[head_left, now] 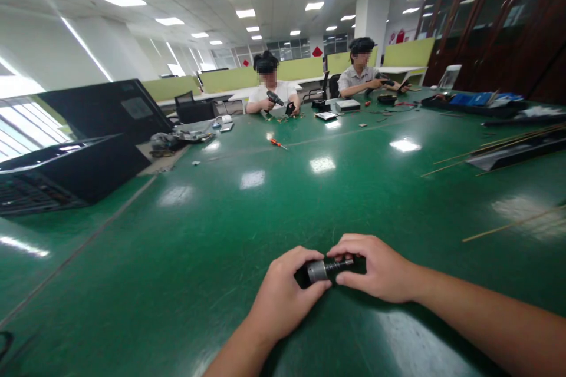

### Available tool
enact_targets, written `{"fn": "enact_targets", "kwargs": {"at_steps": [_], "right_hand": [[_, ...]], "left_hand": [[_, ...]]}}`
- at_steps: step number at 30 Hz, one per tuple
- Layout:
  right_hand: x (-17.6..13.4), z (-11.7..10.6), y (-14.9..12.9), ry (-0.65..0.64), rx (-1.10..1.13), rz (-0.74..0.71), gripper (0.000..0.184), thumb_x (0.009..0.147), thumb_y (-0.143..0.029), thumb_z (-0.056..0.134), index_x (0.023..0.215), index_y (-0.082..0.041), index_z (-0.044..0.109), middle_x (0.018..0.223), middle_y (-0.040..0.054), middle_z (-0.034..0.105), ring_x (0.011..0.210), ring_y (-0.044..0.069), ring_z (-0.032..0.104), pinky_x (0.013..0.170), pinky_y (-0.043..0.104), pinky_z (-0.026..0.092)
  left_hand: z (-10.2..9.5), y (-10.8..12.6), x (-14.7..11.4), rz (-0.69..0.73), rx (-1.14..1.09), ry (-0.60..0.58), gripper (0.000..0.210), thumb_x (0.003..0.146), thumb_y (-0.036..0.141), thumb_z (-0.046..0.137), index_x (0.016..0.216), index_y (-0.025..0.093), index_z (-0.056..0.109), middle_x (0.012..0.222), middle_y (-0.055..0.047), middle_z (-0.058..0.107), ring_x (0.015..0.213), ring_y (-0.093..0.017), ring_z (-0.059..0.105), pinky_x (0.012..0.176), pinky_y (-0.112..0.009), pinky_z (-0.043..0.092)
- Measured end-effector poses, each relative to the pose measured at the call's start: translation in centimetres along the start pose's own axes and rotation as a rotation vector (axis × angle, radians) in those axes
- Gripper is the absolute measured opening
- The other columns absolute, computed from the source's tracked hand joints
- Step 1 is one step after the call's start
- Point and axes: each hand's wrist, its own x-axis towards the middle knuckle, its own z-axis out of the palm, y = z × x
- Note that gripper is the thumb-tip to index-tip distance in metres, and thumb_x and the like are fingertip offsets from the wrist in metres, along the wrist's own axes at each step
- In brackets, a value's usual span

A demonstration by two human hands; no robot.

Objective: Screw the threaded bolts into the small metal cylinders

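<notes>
- Left hand (pixel 283 291), nearest with its forearm, curves around the grey end of a small cylindrical part (pixel 317 271); thumb and index finger form a narrow grip on it, just over the green tabletop (pixel 221 218).
- The part lies lengthwise between the two hands, grey collar to the left, dark ribbed shaft pointing right. Whether its underside touches the tabletop cannot be told. Smooth metal under light fingertip pressure could slip out, and a round body could then roll away on the glossy surface.
- Right hand (pixel 382 271) curls around the shaft end, grip narrow; I cannot tell whether its fingertips press the ribs or only sit beside them. If the ribbing is a spring, a careless push or twist there might make it jump loose.
- Farther off at left stands a black computer case (pixel 88 174), well apart from the hands.
- Beyond the middle, a co-worker in white (pixel 289 94) holds a power drill (pixel 275 98); nearer lies an orange-handled screwdriver (pixel 277 144).
- Another co-worker (pixel 349 79) handles a dark tool (pixel 385 79).
- At far right, thin rods (pixel 508 227) reach over the tabletop; a sweeping right elbow could perhaps knock them.
</notes>
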Motion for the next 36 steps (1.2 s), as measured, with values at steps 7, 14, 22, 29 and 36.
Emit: {"fn": "enact_targets", "kwargs": {"at_steps": [7, 14, 22, 29, 36], "right_hand": [[-0.03, -0.05, 0.22, 0.004, -0.027, -0.017, 0.018, 0.082, -0.022, 0.072, 0.100, -0.019, 0.071, 0.090, 0.0025, 0.067, 0.084, 0.017, 0.062, 0.076, 0.029, 0.045], [0.00, 0.05, 0.31, 0.007, -0.033, -0.003, 0.009, 0.085, -0.024, 0.070, 0.093, -0.019, 0.072, 0.087, 0.0020, 0.068, 0.081, 0.016, 0.062, 0.075, 0.028, 0.044], [0.07, -0.08, 0.13, 0.005, -0.055, 0.024, 0.008, 0.082, -0.021, 0.070, 0.089, -0.019, 0.070, 0.084, 0.0009, 0.067, 0.079, 0.016, 0.061, 0.073, 0.028, 0.043], [0.00, 0.00, 0.22, 0.000, -0.056, 0.036, 0.011, 0.076, -0.017, 0.073, 0.087, -0.019, 0.069, 0.083, 0.0003, 0.066, 0.078, 0.016, 0.060, 0.071, 0.027, 0.042], [0.00, 0.01, 0.29, 0.007, -0.059, 0.040, 0.011, 0.077, -0.016, 0.071, 0.087, -0.019, 0.068, 0.083, 0.0001, 0.066, 0.078, 0.015, 0.060, 0.071, 0.027, 0.042]], "left_hand": [[0.24, 0.19, 0.00, 0.010, 0.036, 0.009, 0.028, 0.077, 0.025, 0.079, 0.104, 0.026, 0.070, 0.093, 0.000, 0.072, 0.087, -0.019, 0.067, 0.081, -0.031, 0.048], [0.24, 0.23, -0.16, 0.028, 0.056, 0.001, 0.029, 0.077, 0.024, 0.079, 0.104, 0.026, 0.070, 0.095, 0.000, 0.072, 0.088, -0.019, 0.067, 0.083, -0.031, 0.049], [0.20, 0.15, -0.14, 0.021, 0.047, 0.016, 0.029, 0.075, 0.022, 0.080, 0.103, 0.026, 0.070, 0.093, 0.000, 0.072, 0.087, -0.018, 0.066, 0.080, -0.031, 0.049], [0.18, 0.07, -0.17, 0.032, 0.050, 0.016, 0.029, 0.075, 0.023, 0.080, 0.102, 0.026, 0.070, 0.092, 0.000, 0.072, 0.086, -0.019, 0.066, 0.079, -0.031, 0.049], [0.15, 0.22, -0.21, 0.036, 0.053, 0.018, 0.029, 0.075, 0.024, 0.079, 0.103, 0.025, 0.071, 0.091, -0.002, 0.072, 0.085, -0.019, 0.067, 0.078, -0.031, 0.051]]}}
